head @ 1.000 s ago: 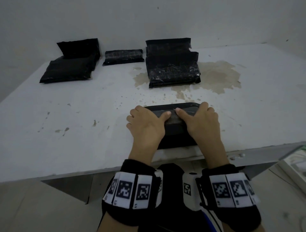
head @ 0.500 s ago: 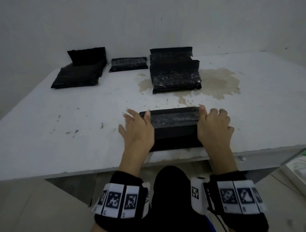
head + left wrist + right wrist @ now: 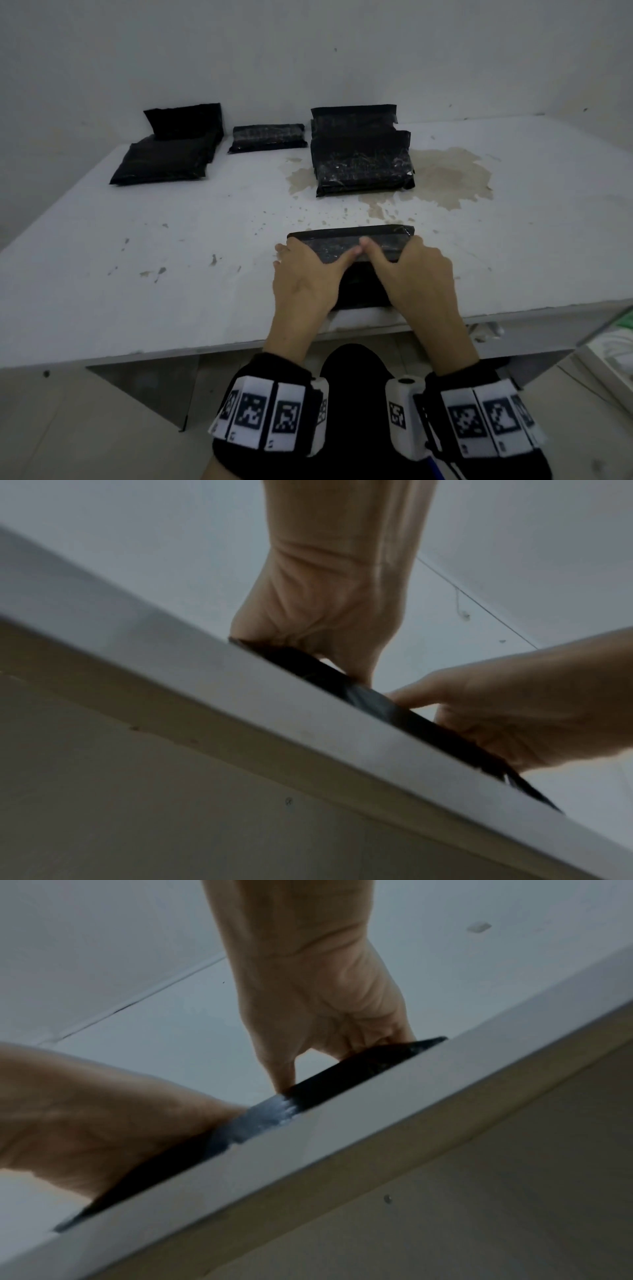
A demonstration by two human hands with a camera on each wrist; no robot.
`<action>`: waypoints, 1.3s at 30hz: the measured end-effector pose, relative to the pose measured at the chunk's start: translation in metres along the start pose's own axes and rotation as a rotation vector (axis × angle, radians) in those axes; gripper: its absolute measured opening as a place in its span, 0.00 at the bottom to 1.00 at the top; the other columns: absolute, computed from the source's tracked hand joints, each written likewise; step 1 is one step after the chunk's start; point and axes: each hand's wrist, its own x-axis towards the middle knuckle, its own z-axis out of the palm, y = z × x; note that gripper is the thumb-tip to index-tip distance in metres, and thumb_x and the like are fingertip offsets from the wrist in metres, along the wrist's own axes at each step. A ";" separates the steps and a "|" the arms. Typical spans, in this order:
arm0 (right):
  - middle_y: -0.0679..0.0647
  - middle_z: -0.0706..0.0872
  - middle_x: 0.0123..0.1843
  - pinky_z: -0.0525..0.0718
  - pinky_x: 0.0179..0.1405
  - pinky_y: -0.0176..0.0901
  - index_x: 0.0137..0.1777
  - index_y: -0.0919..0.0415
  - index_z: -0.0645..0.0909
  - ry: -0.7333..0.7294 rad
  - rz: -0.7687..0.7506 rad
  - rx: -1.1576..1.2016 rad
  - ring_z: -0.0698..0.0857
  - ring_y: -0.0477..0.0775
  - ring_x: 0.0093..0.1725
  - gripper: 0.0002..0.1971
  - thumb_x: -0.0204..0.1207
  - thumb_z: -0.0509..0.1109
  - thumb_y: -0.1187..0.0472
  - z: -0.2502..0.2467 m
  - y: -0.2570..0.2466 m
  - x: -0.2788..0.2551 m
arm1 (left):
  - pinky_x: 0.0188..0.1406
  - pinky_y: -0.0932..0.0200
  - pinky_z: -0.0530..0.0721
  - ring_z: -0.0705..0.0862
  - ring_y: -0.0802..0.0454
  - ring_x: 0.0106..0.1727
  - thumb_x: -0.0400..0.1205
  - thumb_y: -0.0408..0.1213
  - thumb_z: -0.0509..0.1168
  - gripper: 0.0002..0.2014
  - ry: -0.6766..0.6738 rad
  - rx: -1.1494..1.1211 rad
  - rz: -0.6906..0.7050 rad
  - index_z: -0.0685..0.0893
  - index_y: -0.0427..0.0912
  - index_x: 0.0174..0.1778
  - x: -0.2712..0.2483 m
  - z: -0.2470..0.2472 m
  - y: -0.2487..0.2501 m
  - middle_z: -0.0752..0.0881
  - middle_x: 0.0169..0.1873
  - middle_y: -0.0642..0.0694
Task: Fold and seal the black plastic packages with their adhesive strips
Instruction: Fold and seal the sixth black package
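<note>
A black plastic package (image 3: 346, 240) lies flat at the near edge of the white table (image 3: 137, 281), its folded flap on top. My left hand (image 3: 318, 255) lies over its left half and my right hand (image 3: 390, 251) over its right half. Both thumbs stretch inward and press on the flap, their tips almost meeting at the middle. In the left wrist view my left hand (image 3: 329, 610) bears down on the package (image 3: 369, 699). From the right wrist view, my right hand's (image 3: 318, 1001) thumb pushes on the shiny package (image 3: 274, 1112). Most fingertips are hidden.
At the back of the table lie a left pile of black packages (image 3: 164, 161), one small package (image 3: 267, 137) and a right pile (image 3: 363, 164). A brown stain (image 3: 445, 178) spreads beside the right pile. The wall stands close behind. A white object (image 3: 616, 353) sits low at the right.
Half a second ago my hands were apart at the package's two ends. They have slid back inward, and the thumbs now meet at the middle of the flap, as one second ago.
</note>
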 end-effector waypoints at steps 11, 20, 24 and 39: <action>0.53 0.64 0.27 0.58 0.23 0.36 0.28 0.61 0.63 -0.017 0.049 0.006 0.70 0.52 0.32 0.18 0.82 0.56 0.70 -0.011 0.019 0.017 | 0.41 0.55 0.78 0.81 0.45 0.44 0.84 0.34 0.57 0.09 0.099 -0.174 0.103 0.79 0.33 0.44 0.014 -0.009 -0.012 0.83 0.43 0.40; 0.52 0.69 0.27 0.59 0.22 0.37 0.36 0.65 0.71 0.045 0.065 0.058 0.70 0.51 0.29 0.24 0.71 0.72 0.43 -0.007 0.009 0.015 | 0.35 0.56 0.71 0.77 0.46 0.38 0.80 0.54 0.64 0.22 0.130 0.063 0.057 0.71 0.38 0.34 0.012 -0.006 0.000 0.73 0.30 0.48; 0.55 0.74 0.30 0.61 0.25 0.41 0.40 0.70 0.77 0.082 0.050 0.055 0.71 0.51 0.30 0.16 0.84 0.59 0.59 -0.006 0.019 0.018 | 0.36 0.57 0.70 0.79 0.45 0.41 0.87 0.43 0.52 0.17 0.194 0.067 0.127 0.77 0.34 0.44 0.012 -0.004 -0.008 0.83 0.43 0.39; 0.53 0.81 0.50 0.83 0.46 0.48 0.50 0.46 0.61 0.149 0.033 0.662 0.82 0.54 0.48 0.25 0.65 0.73 0.37 -0.001 -0.011 -0.018 | 0.39 0.74 0.77 0.81 0.56 0.47 0.61 0.56 0.79 0.40 0.158 -0.492 0.115 0.61 0.45 0.57 -0.009 -0.022 -0.011 0.77 0.46 0.55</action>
